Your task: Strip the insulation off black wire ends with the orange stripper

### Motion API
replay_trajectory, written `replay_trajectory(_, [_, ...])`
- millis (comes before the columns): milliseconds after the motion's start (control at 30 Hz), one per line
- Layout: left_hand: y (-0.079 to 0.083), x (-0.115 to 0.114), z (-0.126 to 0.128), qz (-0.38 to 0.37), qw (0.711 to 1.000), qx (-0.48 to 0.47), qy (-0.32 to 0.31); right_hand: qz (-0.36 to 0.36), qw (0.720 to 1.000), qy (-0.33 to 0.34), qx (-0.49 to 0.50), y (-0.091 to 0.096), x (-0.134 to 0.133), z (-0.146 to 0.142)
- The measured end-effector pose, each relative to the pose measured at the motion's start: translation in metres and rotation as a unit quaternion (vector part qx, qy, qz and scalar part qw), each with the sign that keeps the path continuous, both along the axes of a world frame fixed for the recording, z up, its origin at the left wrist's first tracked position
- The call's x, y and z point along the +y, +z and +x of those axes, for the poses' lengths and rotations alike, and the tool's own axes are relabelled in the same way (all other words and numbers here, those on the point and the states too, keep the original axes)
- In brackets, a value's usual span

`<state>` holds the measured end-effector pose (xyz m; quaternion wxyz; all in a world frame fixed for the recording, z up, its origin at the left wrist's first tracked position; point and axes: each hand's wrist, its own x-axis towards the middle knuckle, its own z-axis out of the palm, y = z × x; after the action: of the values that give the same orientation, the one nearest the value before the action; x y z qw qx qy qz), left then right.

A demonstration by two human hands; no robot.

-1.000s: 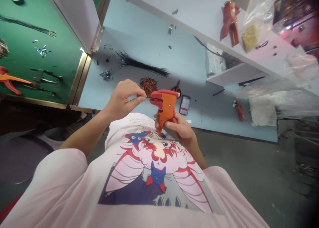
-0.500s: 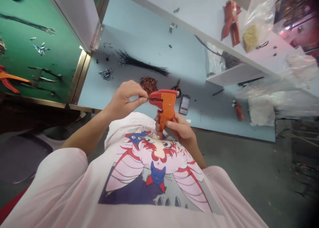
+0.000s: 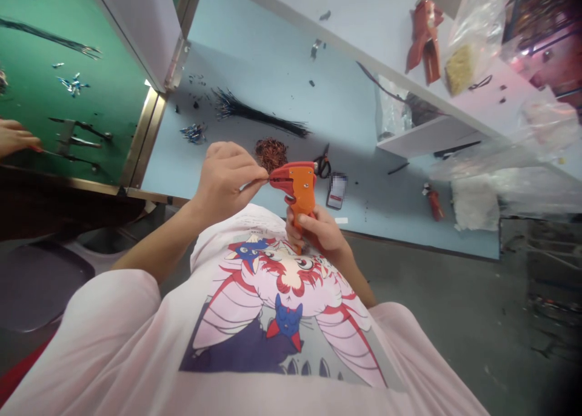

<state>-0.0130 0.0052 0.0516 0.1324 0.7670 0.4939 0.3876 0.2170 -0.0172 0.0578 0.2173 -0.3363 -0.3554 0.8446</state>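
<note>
My right hand (image 3: 318, 229) is closed around the handles of an orange and red wire stripper (image 3: 301, 182), held upright in front of my shirt. The tool's red jaws (image 3: 280, 179) point left. At their mouth, the thumb and fingers of my left hand (image 3: 227, 176) are pinched on a thin wire, most of it hidden by the fingertips. Just behind the jaws lies a heap of copper-coloured wire bits (image 3: 271, 154). Farther back on the blue table (image 3: 254, 34) rests a bundle of black wires (image 3: 264, 117), with a small pile of blue-and-silver terminals (image 3: 193, 133) to its left.
Black-handled scissors (image 3: 323, 163) and a phone (image 3: 337, 190) lie right of the stripper. Another red tool (image 3: 425, 43) sits on the white shelf beside plastic bags. On the green table at left, another person's hand (image 3: 16, 138) holds a red-handled tool.
The wire stripper has shifted slightly left and tilted, its jaws now meeting my left fingertips. My left hand has turned a little. Another person's hand has come in at the left.
</note>
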Motion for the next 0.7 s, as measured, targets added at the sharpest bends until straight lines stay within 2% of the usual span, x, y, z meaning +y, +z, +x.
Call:
replay_trajectory(167, [-0.002, -0.002, 0.002, -0.007, 1.0, 0.0, -0.005, -0.004, 1.0, 0.01, 0.016, -0.003, 0.0, 0.003])
replay_trajectory(433, [-0.002, 0.0, -0.001, -0.069, 0.994, -0.049, -0.072, 0.009, 0.999, 0.038, -0.01, -0.004, 0.002, 0.012])
replay_trajectory(700, [-0.003, 0.001, -0.007, -0.104, 0.987, -0.071, -0.097, 0.008, 0.999, 0.044, -0.005, -0.004, 0.003, 0.01])
